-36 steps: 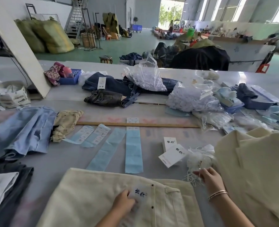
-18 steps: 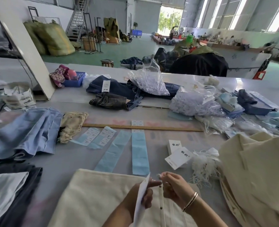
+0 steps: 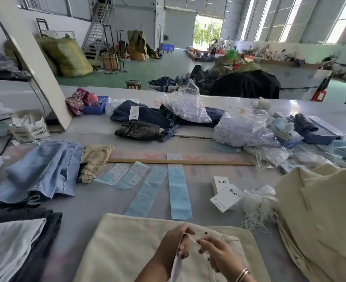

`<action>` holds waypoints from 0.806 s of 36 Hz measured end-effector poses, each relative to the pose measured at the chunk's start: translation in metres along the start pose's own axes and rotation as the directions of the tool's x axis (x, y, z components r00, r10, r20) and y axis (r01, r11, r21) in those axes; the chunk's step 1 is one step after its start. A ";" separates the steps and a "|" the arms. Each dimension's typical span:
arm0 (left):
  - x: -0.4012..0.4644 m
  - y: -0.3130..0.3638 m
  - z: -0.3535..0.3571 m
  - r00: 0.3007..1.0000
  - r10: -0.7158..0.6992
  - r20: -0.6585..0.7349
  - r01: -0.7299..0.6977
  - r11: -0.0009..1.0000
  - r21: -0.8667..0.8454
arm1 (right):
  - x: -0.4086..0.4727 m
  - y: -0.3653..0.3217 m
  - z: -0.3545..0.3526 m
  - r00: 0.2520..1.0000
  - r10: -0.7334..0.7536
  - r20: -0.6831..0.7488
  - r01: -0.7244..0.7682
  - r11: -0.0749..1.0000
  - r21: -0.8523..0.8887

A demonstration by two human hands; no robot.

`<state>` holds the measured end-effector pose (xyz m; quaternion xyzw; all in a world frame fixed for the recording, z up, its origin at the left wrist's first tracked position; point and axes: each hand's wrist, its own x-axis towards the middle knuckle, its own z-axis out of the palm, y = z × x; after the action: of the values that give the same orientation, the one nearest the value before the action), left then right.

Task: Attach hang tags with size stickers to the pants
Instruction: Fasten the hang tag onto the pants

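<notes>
At bottom centre, the left hand is pinching a white hang tag while the right hand is pinching its string over the cream pants; the string probably needs looping through next.

Cream pants flat on table, white hang tag edge-on above, seemingly strung.

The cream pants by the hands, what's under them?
Only the grey table shows around the cream pants. Both hands work a hang tag above them; whatever lies beneath is covered.
</notes>
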<state>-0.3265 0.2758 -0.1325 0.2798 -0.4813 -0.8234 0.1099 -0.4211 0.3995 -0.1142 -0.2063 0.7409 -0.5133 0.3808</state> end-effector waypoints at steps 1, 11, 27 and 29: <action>-0.001 -0.002 0.003 0.998 0.019 0.052 -0.022 0.998 0.063 | 0.000 -0.002 0.001 0.999 -0.016 -0.050 0.017 0.999 0.027; -0.012 0.000 0.010 0.977 0.010 0.212 -0.083 0.939 0.335 | -0.002 -0.015 0.011 0.999 0.016 -0.031 -0.005 0.941 0.339; -0.024 0.018 0.017 0.958 0.195 -0.212 -0.127 0.947 0.296 | -0.004 -0.020 0.007 0.989 0.075 -0.127 0.025 0.765 0.643; -0.027 0.024 0.017 0.946 0.231 -0.229 -0.154 0.938 0.311 | -0.008 -0.021 0.011 0.995 0.044 -0.085 0.018 0.786 0.617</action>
<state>-0.3163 0.2881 -0.0965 0.3500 -0.6029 -0.6851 0.2113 -0.4090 0.3905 -0.0945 -0.0410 0.5512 -0.7338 0.3950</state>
